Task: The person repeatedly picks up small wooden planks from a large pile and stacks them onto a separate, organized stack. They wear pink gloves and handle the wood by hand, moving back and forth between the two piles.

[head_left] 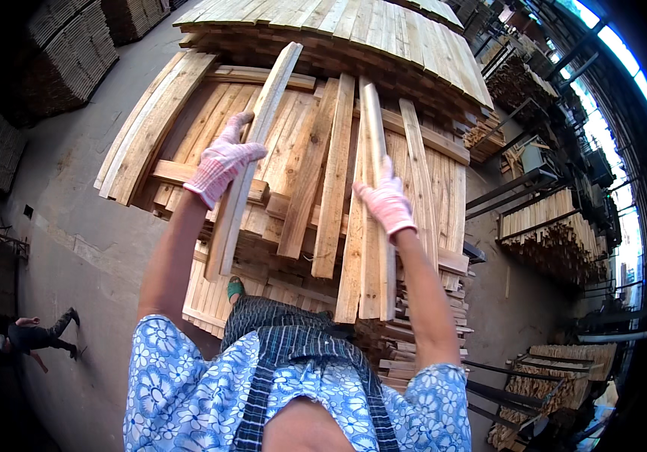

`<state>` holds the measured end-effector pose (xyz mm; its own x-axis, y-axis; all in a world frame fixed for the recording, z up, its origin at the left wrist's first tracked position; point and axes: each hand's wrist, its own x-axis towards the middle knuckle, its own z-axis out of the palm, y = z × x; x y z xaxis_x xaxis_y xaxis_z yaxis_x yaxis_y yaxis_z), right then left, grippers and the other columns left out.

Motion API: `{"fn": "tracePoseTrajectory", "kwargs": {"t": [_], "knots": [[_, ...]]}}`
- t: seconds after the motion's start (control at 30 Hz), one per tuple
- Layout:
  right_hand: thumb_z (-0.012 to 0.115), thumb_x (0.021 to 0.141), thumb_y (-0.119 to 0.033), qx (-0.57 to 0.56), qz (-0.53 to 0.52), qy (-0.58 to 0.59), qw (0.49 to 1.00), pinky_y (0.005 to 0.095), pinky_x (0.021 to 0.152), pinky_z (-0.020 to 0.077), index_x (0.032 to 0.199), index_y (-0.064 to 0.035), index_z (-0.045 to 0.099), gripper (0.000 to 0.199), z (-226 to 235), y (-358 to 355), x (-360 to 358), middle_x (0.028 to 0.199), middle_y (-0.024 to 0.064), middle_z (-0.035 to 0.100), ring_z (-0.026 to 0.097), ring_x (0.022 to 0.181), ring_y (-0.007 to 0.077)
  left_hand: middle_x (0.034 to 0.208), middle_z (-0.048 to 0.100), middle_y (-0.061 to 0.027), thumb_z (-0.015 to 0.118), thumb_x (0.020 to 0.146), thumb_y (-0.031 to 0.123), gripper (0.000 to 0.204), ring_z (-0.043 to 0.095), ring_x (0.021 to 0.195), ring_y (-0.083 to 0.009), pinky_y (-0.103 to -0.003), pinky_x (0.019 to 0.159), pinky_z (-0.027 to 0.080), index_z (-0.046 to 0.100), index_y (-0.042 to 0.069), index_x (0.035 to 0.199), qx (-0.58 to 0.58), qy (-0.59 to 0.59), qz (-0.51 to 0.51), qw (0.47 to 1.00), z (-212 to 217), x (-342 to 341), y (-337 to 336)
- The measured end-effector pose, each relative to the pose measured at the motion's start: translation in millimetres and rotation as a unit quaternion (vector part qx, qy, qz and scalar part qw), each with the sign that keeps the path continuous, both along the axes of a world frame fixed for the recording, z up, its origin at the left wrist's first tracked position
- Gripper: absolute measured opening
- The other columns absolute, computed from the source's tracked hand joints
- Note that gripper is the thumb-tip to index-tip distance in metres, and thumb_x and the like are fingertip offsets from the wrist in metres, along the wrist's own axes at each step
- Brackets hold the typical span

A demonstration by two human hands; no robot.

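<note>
My left hand [225,160], in a pink and white knit glove, is closed round a long wooden board [269,102]. That board slants over the stack, its near end sticking out past the stack's edge. In a matching glove, my right hand [386,202] spans a narrow group of wooden boards [368,282], thumb on one side and fingers on the other. The palm side of this grip is hidden. Between my hands lie two loose boards [332,188] [308,177], pointing away from me across crosswise strips [293,207].
Beneath is a layer of planks [225,105], with several boards [161,117] along its left side. A taller plank stack [353,22] stands just behind. Racks of timber [549,218] line the right. On the left floor a person [41,335] walks.
</note>
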<state>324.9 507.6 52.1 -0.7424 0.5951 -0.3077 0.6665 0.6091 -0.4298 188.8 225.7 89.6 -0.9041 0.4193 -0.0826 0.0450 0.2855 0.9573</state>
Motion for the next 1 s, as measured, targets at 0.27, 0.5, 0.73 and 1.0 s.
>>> {"fn": "tracePoseTrajectory", "kwargs": {"t": [0.27,0.5,0.73,1.0], "knots": [[0.065,0.094,-0.040,0.202,-0.011,-0.024,0.979,0.0528,0.096,0.0530,0.164,-0.0272,0.023,0.083,-13,42,20,0.131,0.0256,0.054,0.063,0.111,0.0408,0.146,0.051,-0.0213,0.075,0.080,0.021,0.083,0.060,0.125,-0.0389,-0.043,0.103,0.052,0.040,0.024,0.155,-0.358,0.085,0.033,0.929,-29,-131,-72],[0.056,0.100,-0.040,0.262,-0.070,-0.027,0.962,0.0564,0.095,0.0522,0.161,-0.0223,0.032,0.067,2,-13,16,0.127,0.0243,0.057,0.062,0.114,0.0444,0.144,0.043,-0.0222,0.053,0.092,0.016,0.075,0.055,0.128,-0.0428,-0.059,0.098,0.051,0.029,0.028,0.161,-0.456,0.118,0.038,0.881,-78,-137,-77],[0.066,0.094,-0.021,0.111,0.009,0.116,0.987,0.0510,0.108,0.0447,0.162,-0.0160,0.029,0.078,-61,-6,-13,0.144,0.0267,0.052,0.056,0.126,0.0442,0.150,0.039,-0.0245,0.053,0.093,0.010,0.070,0.056,0.129,-0.0449,-0.054,0.102,0.051,0.036,0.025,0.159,-0.403,0.078,-0.009,0.912,-53,-147,-83],[0.068,0.091,-0.011,-0.054,0.000,0.254,0.966,0.0477,0.103,0.0491,0.161,-0.0202,0.033,0.079,52,-128,-67,0.136,0.0215,0.055,0.059,0.121,0.0372,0.150,0.042,-0.0241,0.059,0.097,0.019,0.066,0.049,0.134,-0.0411,-0.049,0.109,0.046,0.036,0.021,0.158,-0.402,0.195,0.035,0.894,-63,-145,-111]]}}
